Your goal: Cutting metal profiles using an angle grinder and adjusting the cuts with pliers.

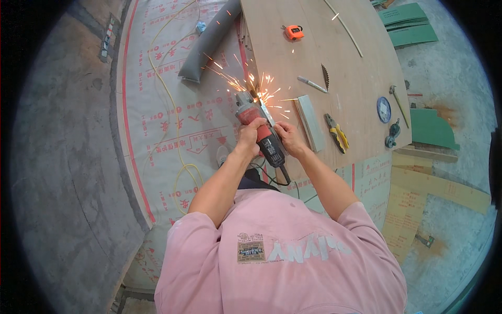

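Note:
My left hand (248,138) is wrapped round the body of a red and black angle grinder (250,113), its grey head pointing away from me. Bright sparks spray from the far end, and the disc is hidden in the glare. In my right hand (291,139) is a narrow metal strip (267,114), gripped close beside the grinder. The strip's far end reaches into the sparks at the board's left edge. Just right of that hand, a silvery metal channel (311,123) lies on the wooden board (361,86).
On the board lie yellow-handled pliers (337,134), an orange tape measure (294,33), a pen-like tool (312,84), a toothed blade (325,77), a blue round disc (384,109) and a hammer (399,103). A yellow cord (172,99) and grey tube (210,43) lie left.

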`<action>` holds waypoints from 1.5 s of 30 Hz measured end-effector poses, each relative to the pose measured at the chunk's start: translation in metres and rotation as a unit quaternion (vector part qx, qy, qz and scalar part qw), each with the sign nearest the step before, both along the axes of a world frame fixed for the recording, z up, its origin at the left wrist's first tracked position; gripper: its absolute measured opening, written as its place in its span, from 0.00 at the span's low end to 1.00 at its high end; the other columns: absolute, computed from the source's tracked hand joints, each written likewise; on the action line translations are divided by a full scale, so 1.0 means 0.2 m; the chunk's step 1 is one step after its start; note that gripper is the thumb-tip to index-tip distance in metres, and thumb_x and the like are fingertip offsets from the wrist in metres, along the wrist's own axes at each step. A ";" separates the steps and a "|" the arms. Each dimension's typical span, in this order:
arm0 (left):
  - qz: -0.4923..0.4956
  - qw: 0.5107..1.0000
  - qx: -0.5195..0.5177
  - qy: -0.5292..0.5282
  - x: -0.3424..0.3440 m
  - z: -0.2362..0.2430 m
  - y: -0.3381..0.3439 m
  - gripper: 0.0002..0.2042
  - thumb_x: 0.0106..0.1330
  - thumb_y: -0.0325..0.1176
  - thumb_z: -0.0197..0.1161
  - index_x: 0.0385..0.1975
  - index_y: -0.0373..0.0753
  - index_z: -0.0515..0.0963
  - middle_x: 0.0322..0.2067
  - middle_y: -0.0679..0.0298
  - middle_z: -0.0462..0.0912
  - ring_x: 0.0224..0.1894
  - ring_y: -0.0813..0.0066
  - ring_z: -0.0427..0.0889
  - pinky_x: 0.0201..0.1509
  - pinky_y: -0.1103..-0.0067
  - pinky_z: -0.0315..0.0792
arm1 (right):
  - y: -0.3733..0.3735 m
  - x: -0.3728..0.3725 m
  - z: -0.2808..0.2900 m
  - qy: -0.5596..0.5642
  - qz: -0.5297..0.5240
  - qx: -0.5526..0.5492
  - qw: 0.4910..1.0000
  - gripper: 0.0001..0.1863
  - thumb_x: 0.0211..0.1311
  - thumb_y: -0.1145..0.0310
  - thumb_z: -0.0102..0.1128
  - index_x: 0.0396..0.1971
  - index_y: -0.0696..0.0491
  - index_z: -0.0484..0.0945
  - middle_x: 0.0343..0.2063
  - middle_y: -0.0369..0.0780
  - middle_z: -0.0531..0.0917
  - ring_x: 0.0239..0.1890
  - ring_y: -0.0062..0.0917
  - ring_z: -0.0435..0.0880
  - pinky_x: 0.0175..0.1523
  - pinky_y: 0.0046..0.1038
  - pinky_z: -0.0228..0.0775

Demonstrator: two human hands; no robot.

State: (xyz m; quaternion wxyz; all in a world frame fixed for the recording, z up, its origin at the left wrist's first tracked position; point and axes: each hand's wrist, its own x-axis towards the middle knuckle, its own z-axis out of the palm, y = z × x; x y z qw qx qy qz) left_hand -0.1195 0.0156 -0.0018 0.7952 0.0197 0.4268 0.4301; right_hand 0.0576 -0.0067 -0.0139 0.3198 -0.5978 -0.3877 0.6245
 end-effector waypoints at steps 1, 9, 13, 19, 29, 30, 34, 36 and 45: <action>-0.002 1.000 0.001 -0.001 0.01 0.01 0.00 0.11 0.61 0.31 0.67 0.40 0.34 0.78 0.33 0.59 0.84 0.35 0.67 0.84 0.42 0.70 0.81 | 0.00 0.01 -0.02 -0.001 -0.002 0.001 1.000 0.13 0.76 0.64 0.56 0.45 0.57 0.82 0.30 0.29 0.79 0.30 0.13 0.70 0.35 0.19 0.62; -0.002 1.000 0.021 0.018 -0.02 0.06 -0.01 0.11 0.62 0.31 0.67 0.40 0.34 0.78 0.36 0.58 0.85 0.38 0.67 0.85 0.44 0.70 0.82 | 0.01 0.01 0.01 -0.033 0.016 0.009 0.999 0.13 0.76 0.63 0.56 0.47 0.58 0.82 0.30 0.30 0.80 0.32 0.14 0.72 0.39 0.21 0.66; -0.033 0.998 0.038 -0.025 -0.06 0.12 0.00 0.12 0.62 0.30 0.67 0.43 0.33 0.78 0.39 0.57 0.85 0.40 0.66 0.86 0.45 0.68 0.83 | 0.00 0.10 0.00 -0.130 -0.002 0.089 0.988 0.15 0.75 0.64 0.56 0.51 0.59 0.80 0.35 0.36 0.83 0.35 0.21 0.79 0.45 0.26 0.72; -0.038 0.997 0.058 -0.038 -0.15 0.05 0.02 0.14 0.62 0.33 0.67 0.45 0.36 0.77 0.45 0.56 0.85 0.46 0.64 0.86 0.48 0.65 0.83 | -0.04 0.07 0.14 -0.529 0.089 0.256 0.804 0.33 0.59 0.66 0.68 0.65 0.55 0.70 0.48 0.53 0.78 0.50 0.50 0.78 0.58 0.42 0.71; -0.039 0.996 0.059 -0.060 -0.13 -0.03 0.05 0.21 0.60 0.29 0.68 0.52 0.31 0.75 0.47 0.55 0.84 0.43 0.63 0.87 0.44 0.67 0.85 | -0.13 -0.01 0.16 -0.347 0.149 0.142 0.915 0.38 0.59 0.68 0.69 0.70 0.49 0.66 0.45 0.49 0.77 0.47 0.41 0.79 0.55 0.38 0.73; -0.042 0.996 0.057 -0.060 -0.13 -0.05 0.06 0.21 0.60 0.29 0.68 0.52 0.31 0.75 0.47 0.55 0.84 0.43 0.63 0.87 0.44 0.67 0.85 | -0.13 0.00 0.16 -0.346 0.150 0.152 0.913 0.38 0.59 0.67 0.69 0.70 0.48 0.66 0.45 0.48 0.77 0.47 0.40 0.80 0.55 0.37 0.74; -0.076 0.993 0.076 -0.053 -0.14 -0.15 0.06 0.18 0.62 0.32 0.68 0.50 0.35 0.73 0.49 0.54 0.83 0.47 0.62 0.86 0.47 0.65 0.85 | -0.14 0.00 0.14 -0.348 0.155 0.166 0.910 0.37 0.60 0.67 0.68 0.71 0.48 0.66 0.44 0.48 0.77 0.47 0.39 0.80 0.56 0.36 0.74; -0.080 0.993 0.072 -0.056 -0.14 -0.18 0.06 0.15 0.62 0.32 0.68 0.46 0.36 0.75 0.46 0.56 0.84 0.45 0.62 0.86 0.47 0.65 0.85 | -0.15 -0.01 0.16 -0.344 0.173 0.141 0.912 0.38 0.59 0.68 0.68 0.71 0.47 0.66 0.44 0.47 0.78 0.47 0.40 0.80 0.56 0.36 0.74; -0.085 0.993 0.067 -0.053 -0.12 -0.16 0.05 0.12 0.62 0.31 0.67 0.43 0.37 0.76 0.38 0.59 0.84 0.43 0.63 0.87 0.48 0.65 0.84 | -0.14 -0.01 0.21 -0.302 0.139 0.113 0.936 0.35 0.58 0.67 0.68 0.68 0.48 0.70 0.49 0.51 0.75 0.50 0.45 0.80 0.58 0.39 0.73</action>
